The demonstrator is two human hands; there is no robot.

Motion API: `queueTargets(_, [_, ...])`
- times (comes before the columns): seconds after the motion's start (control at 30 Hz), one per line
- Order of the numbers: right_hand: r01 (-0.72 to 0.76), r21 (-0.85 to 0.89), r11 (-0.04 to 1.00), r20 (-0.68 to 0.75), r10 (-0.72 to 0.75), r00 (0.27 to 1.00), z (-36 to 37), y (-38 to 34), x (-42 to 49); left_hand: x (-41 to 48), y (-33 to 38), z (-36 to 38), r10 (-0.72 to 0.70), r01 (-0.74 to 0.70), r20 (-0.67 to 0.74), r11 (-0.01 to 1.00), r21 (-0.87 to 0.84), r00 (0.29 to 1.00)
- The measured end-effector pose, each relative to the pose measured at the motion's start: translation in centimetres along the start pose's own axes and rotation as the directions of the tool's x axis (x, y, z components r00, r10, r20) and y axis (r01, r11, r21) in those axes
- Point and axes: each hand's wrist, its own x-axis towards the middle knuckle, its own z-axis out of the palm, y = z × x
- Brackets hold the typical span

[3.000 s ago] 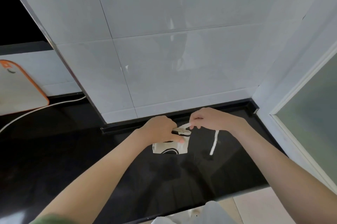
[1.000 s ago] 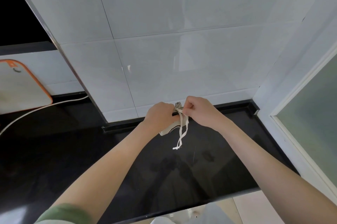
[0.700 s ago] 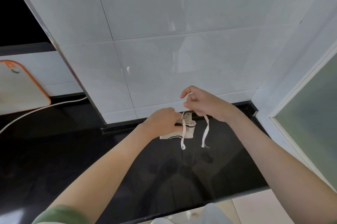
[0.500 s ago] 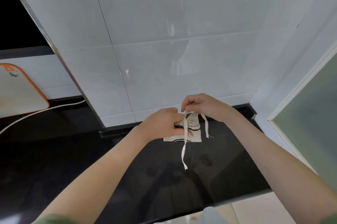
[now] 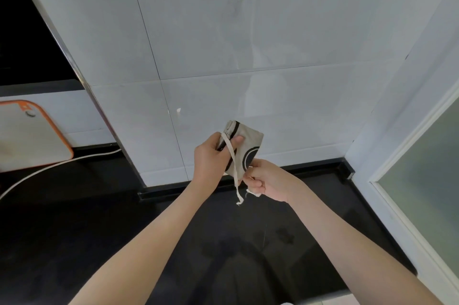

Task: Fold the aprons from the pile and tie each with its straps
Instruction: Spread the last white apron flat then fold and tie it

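Note:
A small folded cream apron [image 5: 246, 148] with black trim and a black ring print is held up in front of the tiled wall. My left hand [image 5: 211, 158] grips its left side, thumb pressed on the front. A cream strap [image 5: 232, 163] runs over the left hand, down across the bundle, and its loose end dangles below. My right hand [image 5: 264, 180] sits just below and right of the bundle, its fingers curled round the strap ends. The pile of aprons is out of view.
A glossy black counter [image 5: 124, 230] lies under both arms. A white cutting board with an orange rim [image 5: 29, 135] leans at the left, with a white cable [image 5: 62, 165] beside it. A white door frame with frosted glass [image 5: 422, 160] stands at the right.
The folded apron has been lifted from near the counter and tilted upright. My right hand dropped from above the bundle to below it, pulling the strap downward.

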Motion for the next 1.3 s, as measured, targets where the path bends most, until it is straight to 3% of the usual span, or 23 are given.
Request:
queueTargets(0.27, [0.039,0.017,0.999,0.085,-0.041,0.996,0.0,0.9,-0.4,0.6,-1.6,-0.2,-0.095,0.102,-0.067,0.987,0.122,0.993])
queueTargets(0.53, [-0.05,-0.342,0.938,-0.104,0.016,0.994,1.0,0.6,0.3,0.5,-2.4,-1.2,-0.21,0.225,-0.122,0.965,0.132,0.97])
queueTargets(0.6, [-0.085,-0.309,0.947,-0.154,0.039,0.987,0.6,0.8,0.4,0.5,-2.7,-1.6,-0.266,0.277,-0.093,0.952,0.13,0.959])
queueTargets(0.77, [0.032,-0.057,0.998,-0.028,-0.033,0.999,-0.7,2.6,0.3,-0.4,-4.6,-2.7,-0.43,0.428,0.016,0.902,0.061,0.903])
queueTargets(0.93, [-0.156,-0.138,0.978,-0.272,0.114,0.956,1.0,4.1,1.9,-1.7,-6.9,-3.3,-0.506,0.506,-0.023,0.862,0.004,0.862])
queueTargets(1.03, [-0.233,-0.26,0.937,-0.308,0.148,0.94,1.9,5.8,3.5,-3.0,-8.7,-4.2,-0.574,0.573,-0.048,0.819,-0.025,0.818])
queueTargets(1.13, [-0.332,-0.364,0.87,-0.333,0.212,0.919,2.6,7.8,4.8,-4.6,-11.0,-6.1,-0.682,0.686,0.067,0.724,-0.081,0.728])
queueTargets(1.17, [-0.371,-0.403,0.836,-0.334,0.243,0.911,2.9,8.7,5.2,-5.0,-11.9,-6.8,-0.705,0.708,0.091,0.706,-0.017,0.704])
queueTargets(1.23, [-0.424,-0.473,0.772,-0.333,0.289,0.898,3.4,10.6,5.7,-6.0,-13.0,-7.9,-0.708,0.67,0.073,0.692,0.269,0.702])
queueTargets(1.3, [-0.436,-0.495,0.752,-0.302,0.322,0.897,3.9,12.5,6.0,-6.8,-14.1,-8.4,-0.666,0.571,0.036,0.664,0.482,0.745])
